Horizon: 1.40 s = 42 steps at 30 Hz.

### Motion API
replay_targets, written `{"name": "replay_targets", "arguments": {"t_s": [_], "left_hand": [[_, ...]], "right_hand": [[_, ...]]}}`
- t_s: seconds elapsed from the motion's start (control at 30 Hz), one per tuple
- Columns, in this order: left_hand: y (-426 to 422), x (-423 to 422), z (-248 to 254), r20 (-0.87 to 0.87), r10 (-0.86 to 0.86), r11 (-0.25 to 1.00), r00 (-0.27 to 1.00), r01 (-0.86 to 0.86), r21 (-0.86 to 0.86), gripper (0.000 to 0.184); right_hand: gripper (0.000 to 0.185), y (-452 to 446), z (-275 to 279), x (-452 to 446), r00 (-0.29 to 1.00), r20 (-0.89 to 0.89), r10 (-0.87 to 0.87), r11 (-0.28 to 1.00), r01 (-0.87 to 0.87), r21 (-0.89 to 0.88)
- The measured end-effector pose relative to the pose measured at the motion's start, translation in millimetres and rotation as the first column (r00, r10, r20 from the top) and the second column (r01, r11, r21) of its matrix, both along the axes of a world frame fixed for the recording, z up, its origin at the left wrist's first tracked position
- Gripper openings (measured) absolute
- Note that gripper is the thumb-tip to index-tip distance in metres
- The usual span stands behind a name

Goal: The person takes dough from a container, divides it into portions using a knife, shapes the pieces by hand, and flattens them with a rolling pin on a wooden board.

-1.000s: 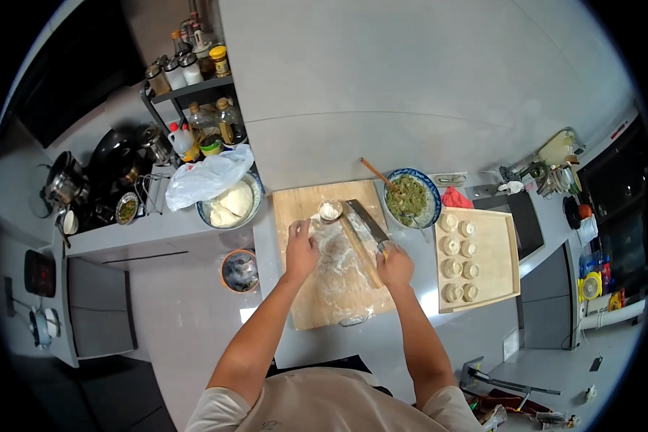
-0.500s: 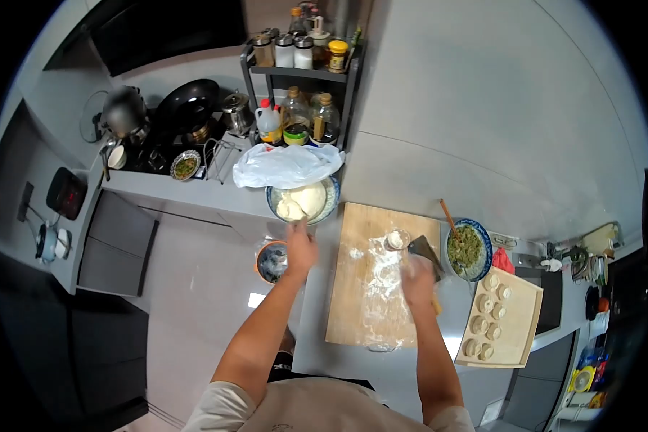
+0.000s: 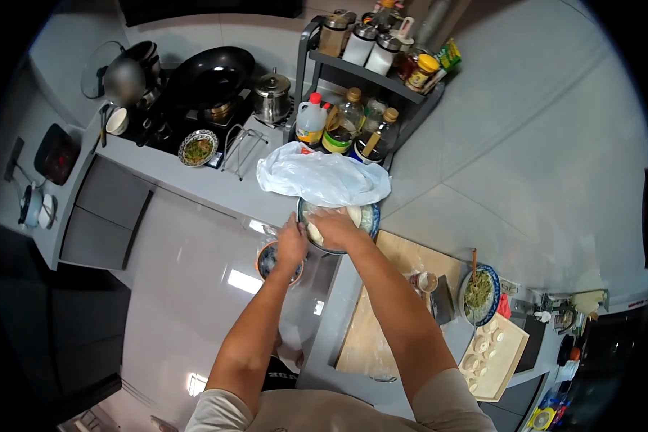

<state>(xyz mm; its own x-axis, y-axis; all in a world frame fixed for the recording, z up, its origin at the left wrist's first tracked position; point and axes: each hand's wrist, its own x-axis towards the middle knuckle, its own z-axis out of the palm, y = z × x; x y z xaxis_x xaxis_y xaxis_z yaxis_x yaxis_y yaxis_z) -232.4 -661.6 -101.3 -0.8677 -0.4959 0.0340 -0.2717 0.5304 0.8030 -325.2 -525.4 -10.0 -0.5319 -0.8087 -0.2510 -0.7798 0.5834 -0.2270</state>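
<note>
My right hand [image 3: 334, 227] reaches into the blue-rimmed bowl [image 3: 374, 219], with its fingers curled over the pale dough [image 3: 315, 234] there. At the bowl's left rim, my left hand [image 3: 291, 241] is closed against the edge; its fingertips are partly hidden. A white plastic bag [image 3: 324, 176] lies just behind the bowl. Below my right forearm is a floured wooden board [image 3: 363, 338]. A cleaver [image 3: 443, 299] rests near its right edge, beside a small jar of flour [image 3: 426, 281].
A bowl of green filling [image 3: 479, 291] with chopsticks stands at the right, near a wooden tray [image 3: 498, 378] of several round dough pieces. An orange-rimmed bin [image 3: 259, 268] sits below my left hand. A bottle rack [image 3: 367, 68], wok [image 3: 212, 75] and steel pot [image 3: 272, 97] stand behind.
My right hand has left the cleaver on the board and crossed left into the dough bowl. My left hand has shifted to the bowl's left rim. The view has turned leftward.
</note>
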Motion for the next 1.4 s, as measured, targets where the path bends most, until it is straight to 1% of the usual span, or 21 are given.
{"name": "replay_targets", "arguments": {"t_s": [0.13, 0.23, 0.33, 0.4, 0.47, 0.53, 0.6, 0.67, 0.73, 0.77, 0.83, 0.87, 0.97, 1.0, 1.03, 1.07, 1.1, 1.17, 1.27, 1.33, 1.4], "left_hand": [[0, -4, 14, 0.030, -0.067, 0.996, 0.997, 0.065, 0.061, 0.050], [1, -6, 23, 0.072, -0.061, 0.997, 0.996, 0.058, 0.041, 0.049], [3, -6, 30, 0.041, -0.060, 0.997, 0.997, 0.058, 0.047, 0.048], [4, 1, 27, 0.012, -0.053, 0.997, 0.999, 0.052, 0.062, 0.048], [8, -1, 22, -0.017, -0.024, 0.998, 1.000, 0.025, 0.059, 0.038], [20, 5, 25, 0.023, 0.010, 0.996, 1.000, -0.012, 0.089, 0.041], [20, 4, 30, 0.056, 0.045, 0.991, 0.997, -0.051, 0.122, 0.043], [15, 4, 32, 0.122, -0.040, 0.975, 0.992, 0.012, 0.220, 0.052], [10, 3, 37, 0.124, -0.030, 0.980, 0.992, 0.005, 0.197, 0.051], [8, 3, 34, 0.106, -0.037, 0.987, 0.994, 0.020, 0.157, 0.050], [9, 6, 29, 0.091, -0.041, 0.992, 0.995, 0.029, 0.122, 0.049], [11, 4, 29, 0.072, -0.013, 0.995, 0.997, 0.006, 0.099, 0.048], [15, 9, 18, 0.021, 0.040, 0.999, 0.999, -0.041, 0.033, 0.046], [15, 6, 22, -0.023, 0.072, 0.997, 0.997, -0.073, -0.016, 0.046], [17, 8, 26, -0.026, 0.087, 0.995, 0.996, -0.088, -0.049, 0.042], [17, 5, 31, -0.035, 0.080, 0.995, 0.996, -0.081, -0.052, 0.042], [18, 9, 31, 0.019, 0.085, 0.996, 0.996, -0.086, 0.038, 0.046], [24, 16, 31, 0.073, 0.086, 0.988, 0.994, -0.095, 0.124, 0.050], [49, 30, 49, -0.117, 0.113, 0.993, 0.987, -0.117, -0.030, 0.063], [64, 39, 78, -0.112, -0.152, 0.909, 0.982, 0.095, -0.405, 0.079], [81, 26, 89, -0.119, -0.238, 0.938, 0.964, 0.196, -0.287, 0.080]], "right_hand": [[0.049, -13, -7, -7, 0.994, 0.111, -0.017, 0.987, -0.001, 0.158], [0.045, 21, 9, -4, 0.994, 0.095, 0.055, 0.994, -0.063, 0.085], [0.042, 67, 23, 5, 0.989, 0.081, 0.122, 0.982, -0.108, -0.156], [0.049, 81, 27, 14, 0.995, 0.094, -0.015, 0.968, 0.038, -0.249], [0.053, 71, 20, 19, 1.000, -0.026, -0.013, 0.952, 0.005, -0.306], [0.054, 52, 12, 11, 0.961, -0.228, 0.159, 0.961, -0.204, -0.189], [0.045, 31, 11, -2, 0.952, -0.219, 0.214, 0.968, -0.236, -0.080], [0.036, 19, 17, -8, 0.951, -0.092, 0.295, 0.941, -0.272, 0.199], [0.029, 38, 18, -12, 0.952, -0.096, 0.291, 0.952, -0.278, 0.130], [0.030, 54, 16, -11, 0.986, -0.011, 0.164, 0.980, -0.164, -0.108], [0.036, 81, 10, -9, 0.992, 0.121, 0.017, 0.861, 0.047, -0.507], [0.036, 93, 8, -5, 0.993, 0.119, 0.014, 0.861, 0.049, -0.506], [0.041, 123, 9, 15, 0.806, 0.500, -0.317, 0.598, 0.579, -0.554], [0.041, 126, 9, 16, 0.809, 0.493, -0.320, 0.593, 0.577, -0.561], [0.045, 129, 9, 21, 0.657, 0.662, -0.360, 0.429, 0.747, -0.508], [0.048, 130, 7, 21, 0.480, 0.803, -0.353, 0.251, 0.876, -0.413], [0.048, 130, 3, 23, 0.477, 0.804, -0.355, 0.246, 0.878, -0.412], [0.055, 125, -8, 22, 0.342, 0.939, -0.040, -0.097, 0.934, -0.344], [0.055, 116, 2, 21, 0.307, 0.949, 0.065, -0.155, 0.943, -0.295], [0.053, 106, 9, 20, 0.315, 0.949, 0.028, -0.152, 0.939, -0.307], [0.052, 98, 22, 23, 0.380, 0.921, -0.089, -0.072, 0.919, -0.387]]}}
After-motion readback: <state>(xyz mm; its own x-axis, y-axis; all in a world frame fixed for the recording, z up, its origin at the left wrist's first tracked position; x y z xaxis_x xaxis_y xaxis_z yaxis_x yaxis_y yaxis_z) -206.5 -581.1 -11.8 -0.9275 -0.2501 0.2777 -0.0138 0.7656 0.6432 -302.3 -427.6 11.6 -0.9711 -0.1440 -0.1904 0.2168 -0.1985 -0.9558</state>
